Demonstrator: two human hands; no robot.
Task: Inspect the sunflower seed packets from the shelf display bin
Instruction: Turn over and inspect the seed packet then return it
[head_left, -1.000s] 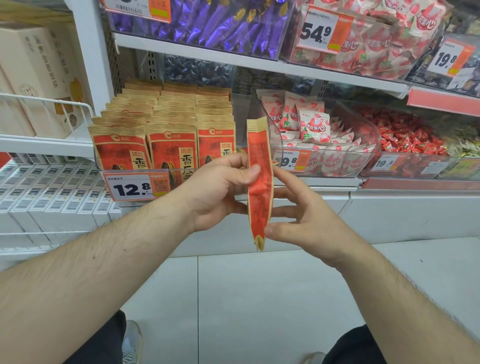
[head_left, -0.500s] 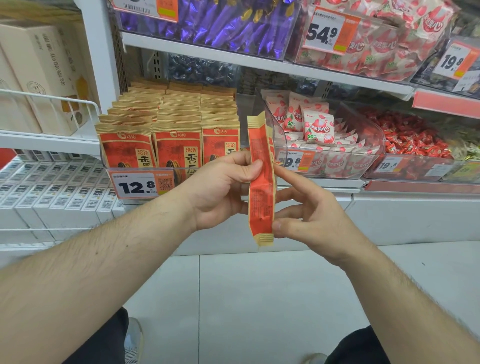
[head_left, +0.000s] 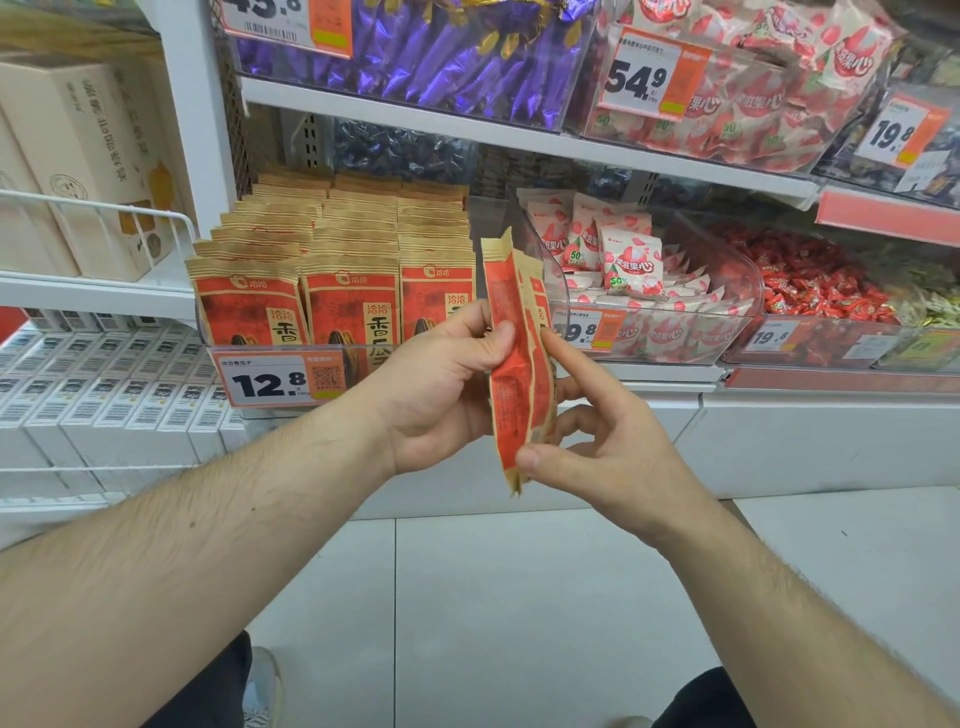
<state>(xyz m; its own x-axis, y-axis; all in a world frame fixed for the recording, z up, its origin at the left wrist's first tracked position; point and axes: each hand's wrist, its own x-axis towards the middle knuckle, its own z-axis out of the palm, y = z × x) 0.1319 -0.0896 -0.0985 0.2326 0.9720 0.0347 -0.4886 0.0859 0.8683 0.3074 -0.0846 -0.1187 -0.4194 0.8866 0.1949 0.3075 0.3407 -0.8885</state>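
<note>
Two red-and-tan sunflower seed packets (head_left: 511, 364) stand edge-on in front of the shelf, held upright between both hands. My left hand (head_left: 436, 395) grips them from the left, thumb on the near red face. My right hand (head_left: 597, 441) pinches them from the right, index finger along the far side and thumb at the bottom corner. Behind, the clear display bin (head_left: 218, 351) holds three rows of several matching packets (head_left: 337, 260), with a 12.8 price tag (head_left: 278, 379) on its front.
A clear bin of pink-and-white candy bags (head_left: 628, 270) sits to the right, red wrapped candies (head_left: 810, 291) further right. Purple candies (head_left: 441, 57) fill the shelf above. Cream boxes (head_left: 78, 156) stand at left, white barcoded boxes (head_left: 104, 384) below them. The tiled floor (head_left: 467, 597) lies below.
The packets have tilted and fanned apart slightly, so a second one shows behind the first. My right thumb has shifted onto their bottom corner. The view has moved closer to the shelf.
</note>
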